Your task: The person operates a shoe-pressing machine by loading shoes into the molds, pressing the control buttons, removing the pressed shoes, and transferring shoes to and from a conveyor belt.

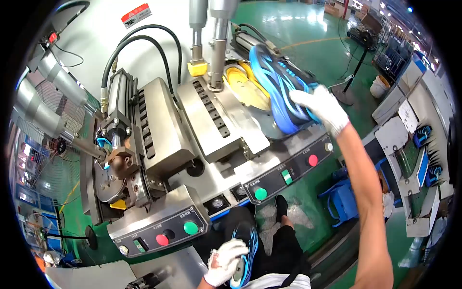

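Note:
My right hand (pixel 321 108), in a white glove, grips a black and blue sports shoe (pixel 272 91) at its lower end. That shoe is tilted on its side over the right station of a metal press, beside a yellow pad (pixel 243 86). Low in the view, my left hand (pixel 227 262), gloved too, is closed around a second black and blue shoe (pixel 249 248) in front of my lap. Part of this shoe is hidden by the fingers.
Metal press blocks (pixel 166 125) and pistons (pixel 220 48) stand ahead. Two control panels (pixel 288 168) with coloured buttons line the front. At right are a blue stool (pixel 344 200) and a rack (pixel 409 168) with shoes. A fan (pixel 45 120) stands left.

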A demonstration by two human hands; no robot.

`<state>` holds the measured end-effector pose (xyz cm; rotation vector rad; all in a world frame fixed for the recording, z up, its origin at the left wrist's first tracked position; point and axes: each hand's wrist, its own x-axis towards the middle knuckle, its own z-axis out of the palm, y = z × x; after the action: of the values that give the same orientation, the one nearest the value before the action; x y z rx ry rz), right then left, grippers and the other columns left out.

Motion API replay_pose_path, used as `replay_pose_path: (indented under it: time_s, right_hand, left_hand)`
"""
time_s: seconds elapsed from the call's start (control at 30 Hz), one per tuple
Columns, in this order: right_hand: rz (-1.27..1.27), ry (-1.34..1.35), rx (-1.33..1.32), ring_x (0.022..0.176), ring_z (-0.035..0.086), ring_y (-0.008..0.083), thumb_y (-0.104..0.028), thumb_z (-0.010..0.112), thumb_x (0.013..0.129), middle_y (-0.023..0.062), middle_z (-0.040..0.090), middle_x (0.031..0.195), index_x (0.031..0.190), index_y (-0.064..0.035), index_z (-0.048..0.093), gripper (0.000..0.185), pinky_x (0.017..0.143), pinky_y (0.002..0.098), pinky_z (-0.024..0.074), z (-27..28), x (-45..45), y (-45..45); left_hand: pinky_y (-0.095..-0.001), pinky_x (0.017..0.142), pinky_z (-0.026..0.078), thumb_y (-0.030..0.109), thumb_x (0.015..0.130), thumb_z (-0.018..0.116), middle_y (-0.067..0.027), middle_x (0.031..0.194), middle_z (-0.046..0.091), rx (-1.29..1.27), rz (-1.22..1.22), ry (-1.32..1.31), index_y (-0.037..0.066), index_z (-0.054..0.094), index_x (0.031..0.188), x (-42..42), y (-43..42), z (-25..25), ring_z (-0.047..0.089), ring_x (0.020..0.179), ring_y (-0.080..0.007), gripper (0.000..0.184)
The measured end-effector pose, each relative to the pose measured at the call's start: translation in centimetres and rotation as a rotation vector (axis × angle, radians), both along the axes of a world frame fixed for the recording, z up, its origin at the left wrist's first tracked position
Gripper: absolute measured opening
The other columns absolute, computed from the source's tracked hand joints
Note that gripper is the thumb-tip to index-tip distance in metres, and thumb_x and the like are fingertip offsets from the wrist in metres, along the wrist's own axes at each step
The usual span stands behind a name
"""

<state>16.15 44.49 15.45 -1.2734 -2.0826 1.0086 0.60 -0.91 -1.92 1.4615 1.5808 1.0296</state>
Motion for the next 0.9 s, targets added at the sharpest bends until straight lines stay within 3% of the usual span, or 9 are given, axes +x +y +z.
replay_pose_path:
  time_s: [0.13,0.27,0.33,0.43,0.5,0.7,0.73,0.8,0.9]
  right_hand:
    - [0.153,-0.156,-0.015,0.102,0.071,0.0247,-0.046,0.078,0.081,0.0184,0.076,0.116,0.11,0.0024,0.077,0.057,0.089,0.0401,0.0554,-4.1,-11.9,11.9]
    - [0.149,-0.623,0.294,0.119,0.069,0.0387,-0.055,0.071,0.075,0.0257,0.069,0.131,0.123,0.0003,0.073,0.073,0.102,0.0424,0.0546,-7.3,-19.9,15.3]
    - [0.202,-0.766,0.228,0.12,0.069,0.0384,-0.055,0.069,0.077,0.0257,0.069,0.131,0.123,0.0012,0.073,0.073,0.101,0.0432,0.0554,-5.6,-20.4,14.3]
    - [0.167,-0.765,0.454,0.117,0.07,0.039,-0.054,0.067,0.079,0.0254,0.071,0.127,0.119,0.0014,0.073,0.069,0.098,0.0443,0.0573,-7.3,-20.6,15.4]
    - [0.18,-0.793,0.412,0.114,0.071,0.0371,-0.053,0.066,0.079,0.026,0.07,0.126,0.117,0.0013,0.074,0.067,0.098,0.0437,0.0572,-7.4,-20.3,15.7]
    - [0.24,-0.792,0.442,0.125,0.066,0.0376,-0.067,0.059,0.087,0.0266,0.066,0.135,0.134,0.0026,0.065,0.085,0.106,0.0415,0.0517,-9.6,-17.4,12.1]
    - [0.244,-0.792,0.426,0.126,0.065,0.039,-0.071,0.057,0.089,0.0267,0.065,0.136,0.137,0.0035,0.063,0.089,0.108,0.0416,0.0502,-8.6,-16.5,10.1]
    - [0.26,-0.634,0.313,0.134,0.058,0.0394,-0.077,0.053,0.089,0.0276,0.059,0.145,0.142,0.0036,0.058,0.096,0.115,0.0424,0.0434,-7.1,-14.1,6.5]
    - [0.226,0.084,0.669,0.129,0.062,0.0394,-0.045,0.068,0.097,0.0259,0.062,0.141,0.143,0.0034,0.055,0.068,0.113,0.0438,0.0459,-9.3,-8.9,-5.0]
  left_hand:
    - [-0.0515,0.119,0.039,0.018,0.091,0.056,-0.0172,0.128,0.068,0.059,0.015,0.031,0.01,0.075,0.118,-0.4,-1.5,0.6,0.057,0.133,-0.0405,0.034]
    - [-0.0457,0.13,0.01,0.054,0.111,0.025,-0.0161,0.146,0.059,-0.094,0.013,-0.377,0.006,0.074,0.125,-1.1,-2.8,-3.0,0.038,0.149,-0.0326,0.07]
    - [-0.0462,0.129,0.02,0.051,0.11,0.032,-0.0157,0.148,0.057,-0.132,0.02,-0.37,0.006,0.073,0.127,-2.2,-1.9,-0.8,0.044,0.146,-0.0328,0.063]
    - [-0.0498,0.124,0.032,0.046,0.107,0.042,-0.0157,0.142,0.062,-0.268,0.301,-0.961,0.008,0.075,0.123,-1.6,-1.8,-1.0,0.052,0.14,-0.0355,0.053]
    - [-0.0523,0.119,0.039,0.041,0.102,0.051,-0.0157,0.134,0.066,0.0,-0.011,-0.111,0.01,0.076,0.121,-3.0,-0.9,-0.8,0.057,0.134,-0.0377,0.044]
    - [-0.0492,0.111,0.046,0.03,0.099,0.059,-0.0163,0.126,0.069,0.134,0.039,-0.067,0.009,0.073,0.124,-1.6,-1.5,-1.3,0.064,0.122,-0.0362,0.035]
    - [-0.0553,0.118,0.04,-0.001,0.075,0.059,-0.0158,0.123,0.067,0.086,-0.054,-0.06,0.008,0.072,0.117,-2.0,-1.5,-1.9,0.06,0.126,-0.0392,0.045]
    - [-0.0554,0.121,0.037,0.001,0.074,0.059,-0.0164,0.124,0.067,0.137,-0.089,-0.061,0.006,0.071,0.117,-1.9,-2.0,-3.4,0.059,0.128,-0.0391,0.044]
    - [-0.0552,0.121,0.037,-0.005,0.072,0.054,-0.0174,0.126,0.067,0.127,0.018,-0.092,0.005,0.07,0.115,-1.2,-2.7,-3.0,0.059,0.128,-0.0401,0.047]
